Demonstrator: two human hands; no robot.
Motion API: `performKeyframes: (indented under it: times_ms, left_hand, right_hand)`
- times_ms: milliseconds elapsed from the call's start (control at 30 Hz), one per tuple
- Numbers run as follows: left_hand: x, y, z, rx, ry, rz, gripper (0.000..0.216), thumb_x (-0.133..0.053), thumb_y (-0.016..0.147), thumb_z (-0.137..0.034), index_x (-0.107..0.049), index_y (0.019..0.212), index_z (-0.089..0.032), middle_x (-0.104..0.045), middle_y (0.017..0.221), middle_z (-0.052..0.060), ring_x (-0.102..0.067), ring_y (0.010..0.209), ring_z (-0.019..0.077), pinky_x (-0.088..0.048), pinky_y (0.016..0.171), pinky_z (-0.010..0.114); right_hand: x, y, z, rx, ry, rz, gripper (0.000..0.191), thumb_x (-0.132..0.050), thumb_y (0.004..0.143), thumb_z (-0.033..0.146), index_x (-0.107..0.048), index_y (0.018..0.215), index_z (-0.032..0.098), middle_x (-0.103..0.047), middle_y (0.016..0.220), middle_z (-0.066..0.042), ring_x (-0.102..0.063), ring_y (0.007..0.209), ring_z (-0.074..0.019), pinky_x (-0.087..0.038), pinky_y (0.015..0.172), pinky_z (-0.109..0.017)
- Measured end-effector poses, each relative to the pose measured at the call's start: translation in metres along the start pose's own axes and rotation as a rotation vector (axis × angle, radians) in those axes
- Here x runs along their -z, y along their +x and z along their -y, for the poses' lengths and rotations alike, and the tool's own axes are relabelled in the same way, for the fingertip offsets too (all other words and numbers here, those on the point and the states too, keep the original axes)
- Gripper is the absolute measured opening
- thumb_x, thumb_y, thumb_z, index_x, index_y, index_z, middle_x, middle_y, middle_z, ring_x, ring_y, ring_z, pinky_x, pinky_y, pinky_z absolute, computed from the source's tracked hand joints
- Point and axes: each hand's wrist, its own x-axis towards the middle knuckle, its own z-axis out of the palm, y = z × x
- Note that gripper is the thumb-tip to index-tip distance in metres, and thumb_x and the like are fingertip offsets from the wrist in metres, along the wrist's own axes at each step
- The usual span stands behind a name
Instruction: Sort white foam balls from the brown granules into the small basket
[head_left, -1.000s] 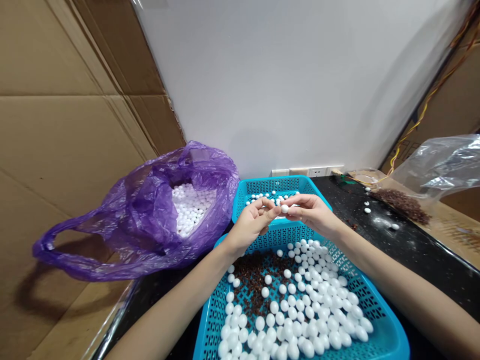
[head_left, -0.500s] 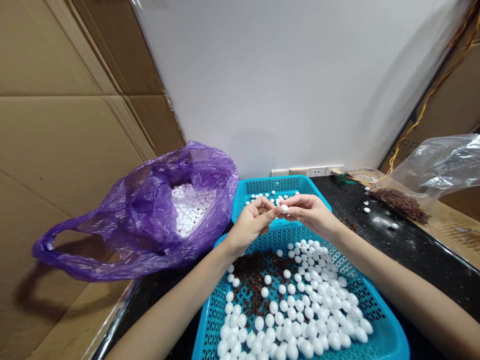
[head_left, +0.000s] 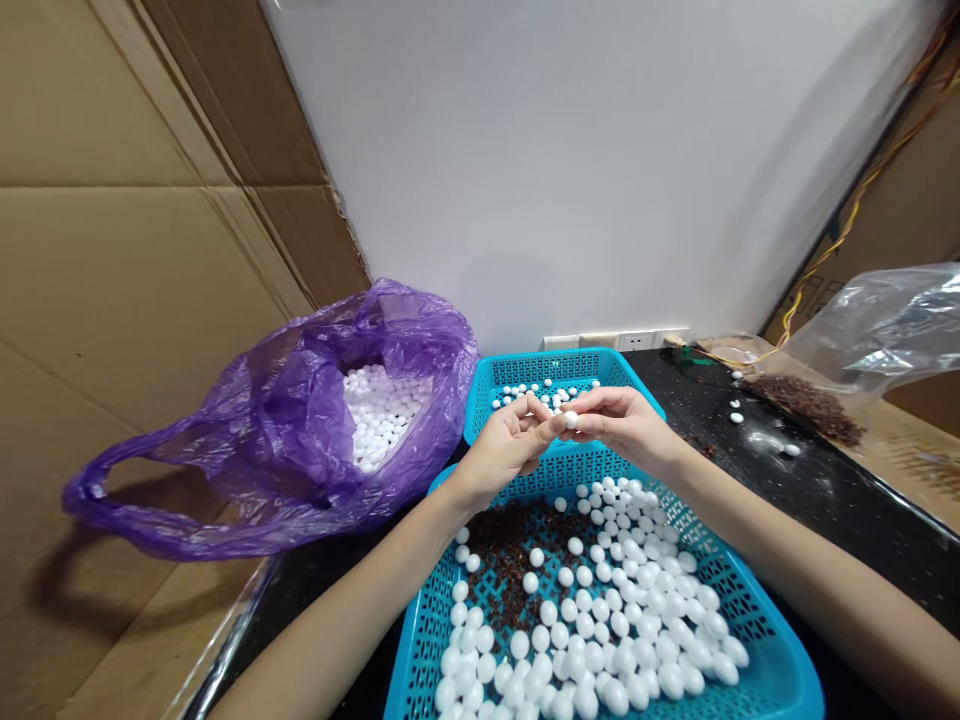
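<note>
A small, smooth white ball (head_left: 571, 420), slightly egg-shaped, is pinched between the thumb and fingers of my right hand (head_left: 626, 425). My left hand (head_left: 506, 445) meets it from the left, its fingers curled and its thumb tip against the ball; the far side of that grip is hidden. Both hands are above the near rim of the rear blue basket (head_left: 637, 392), which holds scattered white balls. Below them, the front blue basket (head_left: 787, 655) contains many more balls heaped to the right and front, with dark brown crumbs (head_left: 517, 550) at its back left.
To the left, a purple plastic bag (head_left: 292, 430) lies with its mouth open on white balls. A few balls and a brown granule heap (head_left: 806, 405) are on the black counter (head_left: 832, 500) at right, near a clear plastic bag (head_left: 892, 325). Behind stands a white wall (head_left: 570, 170).
Almost nothing differs. Both hands keep the white ball at the same spot, with only a slight shift of the whole view.
</note>
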Motion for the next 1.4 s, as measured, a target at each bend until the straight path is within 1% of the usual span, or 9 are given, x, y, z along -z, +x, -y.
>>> performKeyframes:
  times_ms: [167, 400, 700, 833, 900, 1033, 1200, 1300, 1400]
  left_hand:
    - [0.001, 0.001, 0.001, 0.021, 0.001, 0.015, 0.036, -0.065, 0.076, -0.045, -0.039, 0.069, -0.02, -0.021, 0.05, -0.01, -0.013, 0.042, 0.0049, -0.012, 0.038, 0.018]
    - [0.002, -0.001, -0.002, 0.021, -0.021, 0.019, 0.029, -0.058, 0.082, -0.044, -0.042, 0.074, -0.021, -0.018, 0.053, -0.009, -0.013, 0.045, 0.0066, -0.011, 0.04, 0.019]
    - [0.003, -0.001, -0.004, 0.084, -0.238, -0.051, 0.027, -0.064, 0.078, -0.037, -0.046, 0.073, -0.017, -0.016, 0.053, -0.01, -0.015, 0.044, 0.0038, -0.012, 0.037, 0.013]
    - [0.006, 0.005, -0.001, 0.141, -0.415, -0.141, 0.02, -0.063, 0.08, -0.028, -0.051, 0.075, -0.013, -0.027, 0.053, -0.009, -0.022, 0.04, 0.0009, -0.016, 0.034, 0.009]
    - [0.007, 0.007, 0.0, 0.192, -0.516, -0.181, 0.015, -0.059, 0.083, -0.023, -0.053, 0.077, -0.01, -0.038, 0.055, -0.006, -0.034, 0.042, 0.0013, -0.025, 0.034, 0.009]
    - [0.009, 0.01, -0.001, 0.326, -0.664, -0.274, 0.021, -0.044, 0.091, -0.022, -0.056, 0.092, -0.005, -0.06, 0.077, 0.009, -0.06, 0.065, 0.0108, -0.05, 0.053, 0.017]
    - [0.013, 0.011, 0.0, 0.326, -0.767, -0.311, 0.034, -0.036, 0.094, -0.026, -0.052, 0.107, 0.002, -0.064, 0.094, 0.02, -0.065, 0.087, 0.0204, -0.055, 0.074, 0.025]
    - [0.014, 0.011, 0.0, 0.271, -0.783, -0.326, 0.038, -0.035, 0.094, -0.027, -0.05, 0.114, 0.002, -0.064, 0.097, 0.02, -0.065, 0.091, 0.0216, -0.055, 0.078, 0.027]
    - [0.015, 0.011, 0.0, 0.204, -0.8, -0.335, 0.043, -0.035, 0.094, -0.031, -0.046, 0.12, 0.001, -0.063, 0.104, 0.021, -0.063, 0.098, 0.0232, -0.053, 0.083, 0.028]
  right_hand:
    - [-0.003, 0.001, 0.002, -0.024, 0.0, -0.01, 0.013, -0.08, 0.067, 0.031, -0.074, 0.078, 0.027, -0.069, 0.08, 0.0, -0.065, 0.07, -0.0161, -0.055, 0.065, -0.03]
    - [-0.006, 0.001, 0.003, -0.019, 0.004, 0.023, 0.011, -0.075, 0.074, 0.031, -0.072, 0.085, 0.029, -0.069, 0.089, 0.0, -0.065, 0.079, -0.0168, -0.053, 0.072, -0.031]
    - [-0.006, 0.0, 0.006, -0.016, -0.02, -0.01, 0.013, -0.075, 0.074, 0.033, -0.07, 0.085, 0.026, -0.067, 0.084, -0.001, -0.064, 0.078, -0.0173, -0.054, 0.07, -0.03]
    - [-0.004, 0.001, 0.006, 0.004, -0.05, -0.069, 0.014, -0.073, 0.075, 0.035, -0.069, 0.084, 0.026, -0.063, 0.082, -0.001, -0.061, 0.075, -0.017, -0.054, 0.064, -0.028]
    - [-0.002, 0.002, 0.004, 0.008, -0.074, -0.115, 0.017, -0.072, 0.075, 0.036, -0.067, 0.088, 0.025, -0.061, 0.083, -0.001, -0.06, 0.073, -0.0166, -0.054, 0.061, -0.028]
    - [0.004, 0.006, -0.003, 0.009, -0.211, -0.231, 0.027, -0.072, 0.074, 0.037, -0.06, 0.094, 0.023, -0.058, 0.092, -0.003, -0.06, 0.07, -0.0162, -0.054, 0.058, -0.028]
    - [0.01, 0.009, -0.011, 0.02, -0.332, -0.281, 0.042, -0.073, 0.071, 0.036, -0.055, 0.106, 0.024, -0.053, 0.116, -0.008, -0.06, 0.081, -0.0189, -0.055, 0.065, -0.031]
    - [0.008, 0.006, -0.011, 0.077, -0.398, -0.216, 0.033, -0.069, 0.076, 0.034, -0.056, 0.104, 0.023, -0.053, 0.114, -0.007, -0.058, 0.078, -0.0168, -0.052, 0.056, -0.026]
    - [0.0, 0.001, -0.007, 0.109, -0.575, -0.012, 0.014, -0.061, 0.085, 0.031, -0.059, 0.094, 0.021, -0.06, 0.087, -0.003, -0.054, 0.064, -0.0136, -0.044, 0.047, -0.023]
